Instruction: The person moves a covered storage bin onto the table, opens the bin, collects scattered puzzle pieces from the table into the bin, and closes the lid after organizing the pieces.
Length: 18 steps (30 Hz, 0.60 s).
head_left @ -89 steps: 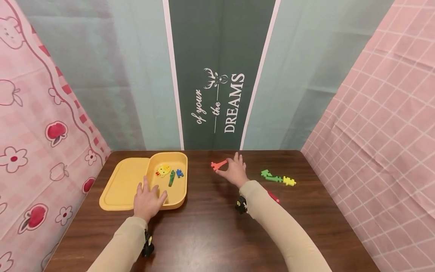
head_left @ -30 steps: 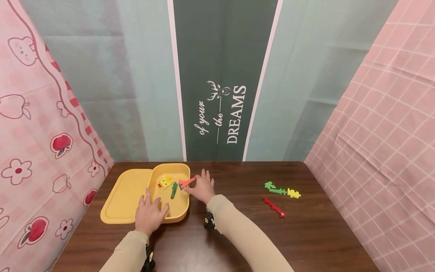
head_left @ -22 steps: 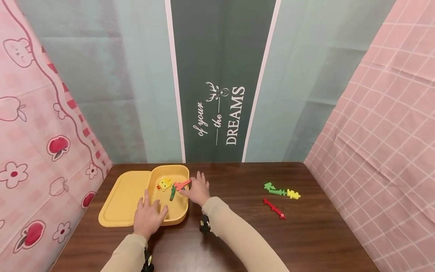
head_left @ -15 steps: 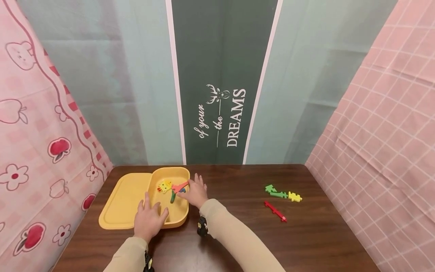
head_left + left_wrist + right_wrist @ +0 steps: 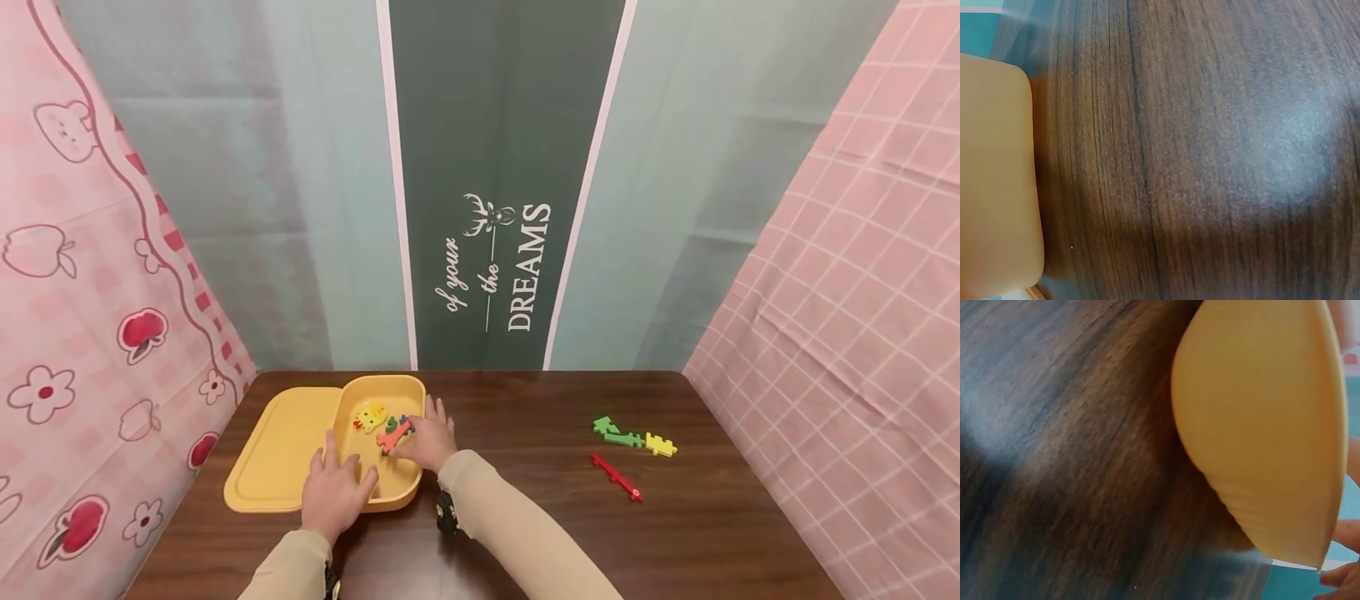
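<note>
My right hand (image 5: 431, 442) reaches over the right rim of a yellow box (image 5: 399, 483) and pinches a coral-red toy puzzle piece (image 5: 392, 437) between thumb and fingers, low inside it. Partly covered by that piece are a green piece (image 5: 391, 423) and a blue piece (image 5: 406, 420). Farther left in the box lies a yellow animal-face piece (image 5: 369, 417). My left hand (image 5: 332, 495) rests at the box's near left edge, fingers spread, gripping nothing. Both wrist views show mainly the box's outer wall (image 5: 1260, 425) and the tabletop; the puzzle pieces are hidden there.
A flat yellow lid (image 5: 279, 450) lies against the box's left side. On the right of the brown table (image 5: 525, 517) are two green pieces (image 5: 624, 439), a yellow piece (image 5: 660, 445) and a long red piece (image 5: 617, 478). Curtains stand behind and at both sides.
My right hand has carried the coral-red piece leftward from the table's middle into the box, then turned and lowered it over the green and blue pieces. The left hand has stayed at the box.
</note>
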Tool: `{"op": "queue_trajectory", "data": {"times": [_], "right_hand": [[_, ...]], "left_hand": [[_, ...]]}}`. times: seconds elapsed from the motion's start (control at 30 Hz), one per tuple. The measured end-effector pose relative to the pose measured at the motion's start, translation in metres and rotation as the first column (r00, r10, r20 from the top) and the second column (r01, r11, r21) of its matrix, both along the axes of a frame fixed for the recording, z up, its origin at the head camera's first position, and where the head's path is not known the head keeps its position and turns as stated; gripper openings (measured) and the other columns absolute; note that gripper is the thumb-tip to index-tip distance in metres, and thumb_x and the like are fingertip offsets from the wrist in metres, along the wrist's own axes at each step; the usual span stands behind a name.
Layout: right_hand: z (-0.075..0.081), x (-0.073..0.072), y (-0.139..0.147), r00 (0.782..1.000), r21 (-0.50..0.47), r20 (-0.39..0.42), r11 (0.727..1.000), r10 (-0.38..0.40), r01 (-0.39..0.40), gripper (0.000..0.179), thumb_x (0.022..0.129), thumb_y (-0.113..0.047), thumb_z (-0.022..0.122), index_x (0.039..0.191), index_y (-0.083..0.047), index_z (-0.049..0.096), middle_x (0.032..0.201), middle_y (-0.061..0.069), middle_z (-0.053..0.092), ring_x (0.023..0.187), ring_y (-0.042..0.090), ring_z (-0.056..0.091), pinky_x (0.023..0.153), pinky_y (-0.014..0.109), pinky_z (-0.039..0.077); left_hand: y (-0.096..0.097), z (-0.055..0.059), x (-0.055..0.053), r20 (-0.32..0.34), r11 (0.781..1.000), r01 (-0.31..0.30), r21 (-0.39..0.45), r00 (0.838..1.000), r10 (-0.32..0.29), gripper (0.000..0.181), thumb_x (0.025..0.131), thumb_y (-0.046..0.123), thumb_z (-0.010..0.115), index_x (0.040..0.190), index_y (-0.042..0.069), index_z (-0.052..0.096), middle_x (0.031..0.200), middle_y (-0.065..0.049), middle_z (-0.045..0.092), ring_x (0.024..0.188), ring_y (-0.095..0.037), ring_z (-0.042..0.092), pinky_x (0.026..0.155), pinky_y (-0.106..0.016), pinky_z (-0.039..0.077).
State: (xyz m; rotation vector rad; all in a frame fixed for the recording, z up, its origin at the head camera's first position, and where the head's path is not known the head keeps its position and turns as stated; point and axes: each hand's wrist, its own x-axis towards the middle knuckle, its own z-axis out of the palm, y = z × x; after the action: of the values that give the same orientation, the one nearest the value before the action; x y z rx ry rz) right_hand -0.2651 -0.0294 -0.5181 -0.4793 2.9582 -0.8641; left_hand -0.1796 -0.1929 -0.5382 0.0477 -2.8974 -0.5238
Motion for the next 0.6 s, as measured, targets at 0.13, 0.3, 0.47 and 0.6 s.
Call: {"op": "queue_trajectory", "data": {"times": [0.13, 0.3, 0.47, 0.6], "right_hand": [[-0.004, 0.002, 0.000, 1.000, 0.045, 0.030, 0.999, 0.000, -0.001, 0.068, 0.067, -0.043, 0.080, 0.122, -0.007, 0.063, 0.150, 0.022, 0.022, 0.138, 0.041, 0.013, 0.103, 0.061, 0.021], [-0.010, 0.002, 0.000, 1.000, 0.087, 0.011, 0.996, -0.003, 0.002, 0.065, 0.067, -0.043, 0.080, 0.120, -0.008, 0.064, 0.150, 0.021, 0.021, 0.138, 0.040, 0.012, 0.103, 0.060, 0.020], [-0.017, 0.000, -0.003, 0.999, 0.159, -0.054, 0.987, -0.001, 0.010, 0.066, 0.067, -0.043, 0.081, 0.121, -0.011, 0.064, 0.151, 0.019, 0.020, 0.139, 0.038, 0.011, 0.103, 0.060, 0.021], [-0.017, 0.000, -0.007, 1.000, 0.168, -0.027, 0.986, -0.015, 0.020, 0.064, 0.066, -0.042, 0.082, 0.121, -0.013, 0.065, 0.151, 0.020, 0.019, 0.138, 0.040, 0.010, 0.103, 0.061, 0.020]], "left_hand": [[0.000, -0.001, 0.001, 0.027, 1.000, -0.005, 0.005, 1.000, 0.005, 0.051, 0.091, 0.043, 0.049, 0.109, -0.002, 0.065, 0.146, -0.035, 0.014, 0.120, -0.057, 0.029, 0.090, -0.063, 0.034], [0.000, -0.004, -0.001, 0.038, 1.000, -0.007, -0.001, 0.999, 0.007, 0.051, 0.091, 0.044, 0.049, 0.109, -0.001, 0.066, 0.146, -0.035, 0.014, 0.120, -0.057, 0.030, 0.089, -0.063, 0.036], [0.001, -0.005, -0.002, 0.038, 1.000, -0.008, -0.015, 0.999, 0.008, 0.052, 0.091, 0.045, 0.048, 0.109, -0.001, 0.066, 0.146, -0.035, 0.015, 0.119, -0.056, 0.031, 0.089, -0.062, 0.037], [0.000, -0.003, -0.003, 0.036, 1.000, -0.018, -0.021, 0.999, 0.019, 0.052, 0.091, 0.045, 0.049, 0.108, -0.001, 0.066, 0.145, -0.035, 0.015, 0.119, -0.056, 0.032, 0.088, -0.062, 0.038]]}}
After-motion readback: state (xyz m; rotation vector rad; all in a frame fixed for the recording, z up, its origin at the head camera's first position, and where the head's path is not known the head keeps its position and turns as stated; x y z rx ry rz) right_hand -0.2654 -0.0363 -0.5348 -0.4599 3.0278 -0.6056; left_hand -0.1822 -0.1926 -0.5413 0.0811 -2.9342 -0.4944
